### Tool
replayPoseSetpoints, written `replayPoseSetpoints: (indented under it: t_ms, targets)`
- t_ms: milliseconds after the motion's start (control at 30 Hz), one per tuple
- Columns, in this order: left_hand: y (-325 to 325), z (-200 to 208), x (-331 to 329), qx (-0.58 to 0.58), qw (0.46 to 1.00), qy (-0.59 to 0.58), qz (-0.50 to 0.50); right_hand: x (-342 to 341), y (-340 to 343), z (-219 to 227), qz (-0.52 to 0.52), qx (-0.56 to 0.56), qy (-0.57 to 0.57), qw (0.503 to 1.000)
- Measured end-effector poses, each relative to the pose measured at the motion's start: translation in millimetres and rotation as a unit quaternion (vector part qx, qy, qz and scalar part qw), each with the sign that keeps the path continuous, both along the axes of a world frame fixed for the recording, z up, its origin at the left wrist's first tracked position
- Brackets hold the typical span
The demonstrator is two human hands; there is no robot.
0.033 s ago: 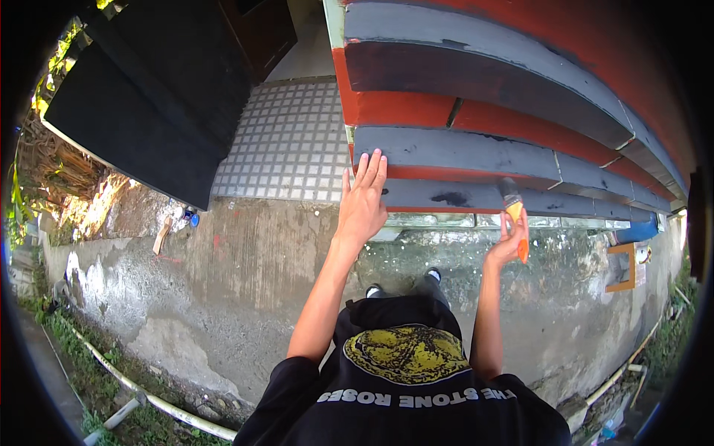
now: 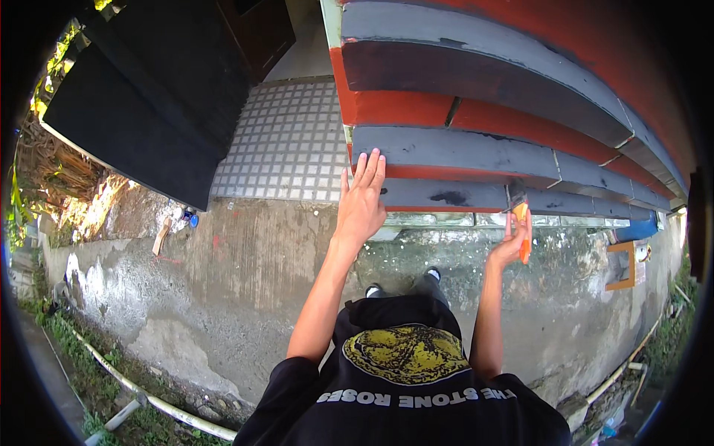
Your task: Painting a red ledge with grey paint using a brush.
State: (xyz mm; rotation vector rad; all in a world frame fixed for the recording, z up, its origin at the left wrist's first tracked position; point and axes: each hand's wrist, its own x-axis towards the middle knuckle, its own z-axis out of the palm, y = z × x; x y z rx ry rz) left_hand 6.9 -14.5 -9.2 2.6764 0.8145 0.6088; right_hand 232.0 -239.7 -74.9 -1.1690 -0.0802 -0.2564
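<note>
My left hand (image 2: 362,201) lies flat with its fingers stretched out, the fingertips resting on the left end of a grey-painted ledge (image 2: 439,149). My right hand (image 2: 506,247) grips a paintbrush (image 2: 520,211) by its yellow and orange handle. The dark bristles point away from me, at the lower grey ledge (image 2: 416,194) just under a red strip. Their tip seems to meet the surface there. A dark wet-looking patch (image 2: 449,198) marks the lower ledge, left of the brush.
More grey ledges and red bands (image 2: 401,108) rise ahead. A black panel (image 2: 141,111) stands at left beside a tiled floor (image 2: 279,141). A wooden frame-like object (image 2: 631,266) and something blue (image 2: 645,229) lie at right. A pale pipe (image 2: 186,424) runs along the concrete's near-left edge.
My right hand has shifted slightly right with the paintbrush, and the brush has turned more upright. My left hand keeps its place on the ledge.
</note>
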Motion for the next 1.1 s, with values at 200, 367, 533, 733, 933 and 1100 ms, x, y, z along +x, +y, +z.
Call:
replayPoseSetpoints:
  t_ms: [200,367,533,733,933,1100]
  targets:
    - [-2.0,-0.2,4.4,0.000,1.000,-0.015,-0.001,-28.4,28.0,1.7,0.049,0.041,0.007,0.998]
    - [-1.8,-9.0,6.7,0.007,0.999,-0.039,0.005,-89.7,55.4,-4.7,0.283,-0.003,-0.051,0.958]
    - [-0.3,-15.4,6.1,0.008,0.998,-0.055,0.011,-85.6,60.1,-2.8,0.353,-0.021,-0.051,0.934]
    - [0.8,-17.6,3.2,-0.009,0.997,-0.072,-0.002,-17.1,7.0,5.7,0.134,-0.011,-0.036,0.990]
    - [1.4,-18.8,4.8,-0.017,0.996,-0.090,-0.002,-12.7,3.5,14.9,0.007,-0.006,-0.016,1.000]
    - [1.6,-17.0,7.1,-0.020,0.996,-0.089,-0.006,-73.6,59.3,2.2,0.150,-0.012,-0.023,0.988]
